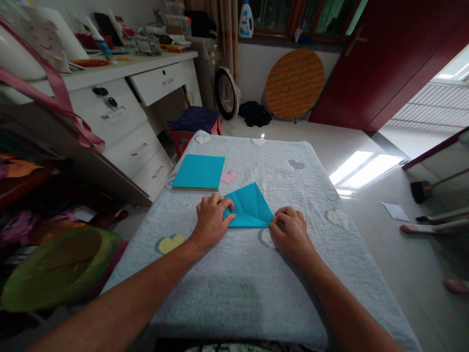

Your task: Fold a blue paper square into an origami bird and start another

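1. Head view: a folded sheet of blue paper (251, 204) lies between the fingers of the left hand (212, 215) and those of the right hand (291, 229), on a cloth-covered table (220, 266).
2. The step in hand appears to be a fold being lined up or creased along the edge nearest the person, which runs from one hand's fingers to the other's.
3. The right thumb and fingertips are drawn together and seem to pinch the paper's right-hand corner.
4. The left fingers are bent over the paper's left part, with the thumb set apart from them near the lower edge; whether they grip it or merely press down, I cannot tell.
5. As I judge it, the next move calls for steady left fingers and a careful right pinch, so that the layers stay matched at that corner while the crease is pressed.
6. The paper looks roughly triangular, its tip pointing away beyond both sets of fingers. Faint crease lines cross its face, and its left corner is hidden beneath the left fingers.
7. Past the left fingertips, well clear of them, lies a square blue stack (200, 172).
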### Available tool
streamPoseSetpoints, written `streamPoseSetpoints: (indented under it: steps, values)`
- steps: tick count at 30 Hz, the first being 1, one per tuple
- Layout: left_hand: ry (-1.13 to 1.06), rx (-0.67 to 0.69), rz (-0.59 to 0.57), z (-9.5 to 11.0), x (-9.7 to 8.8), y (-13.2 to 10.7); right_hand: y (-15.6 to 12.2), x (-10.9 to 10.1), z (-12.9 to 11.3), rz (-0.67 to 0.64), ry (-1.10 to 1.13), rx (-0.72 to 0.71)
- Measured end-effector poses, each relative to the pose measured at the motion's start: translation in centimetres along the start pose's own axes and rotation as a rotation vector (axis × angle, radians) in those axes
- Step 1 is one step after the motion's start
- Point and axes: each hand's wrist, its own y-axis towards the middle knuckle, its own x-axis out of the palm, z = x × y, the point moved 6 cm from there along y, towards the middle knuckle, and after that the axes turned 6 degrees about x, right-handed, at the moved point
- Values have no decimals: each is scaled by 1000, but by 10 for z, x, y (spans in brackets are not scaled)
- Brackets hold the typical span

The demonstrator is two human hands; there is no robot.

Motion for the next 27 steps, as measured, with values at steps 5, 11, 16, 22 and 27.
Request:
streamPoseSetpoints:
  steps: [5, 11, 16, 22, 27]
  values:
    - [-66, 256, -46, 7, 5, 4, -1, 0, 0, 15, -6, -13]
    - [37, 536, -145, 20, 8, -4, -1, 0, 1, 21, 3, -15]
    - [213, 573, -213, 39, 2, -23, -1, 0, -1, 16, -5, 7]
    - [242, 572, -228, 42, 11, -36, -1, -2, -3, 15, -19, 4]
    - [260, 560, -243, 39, 17, -38, -2, -4, -1, -16, -57, 16]
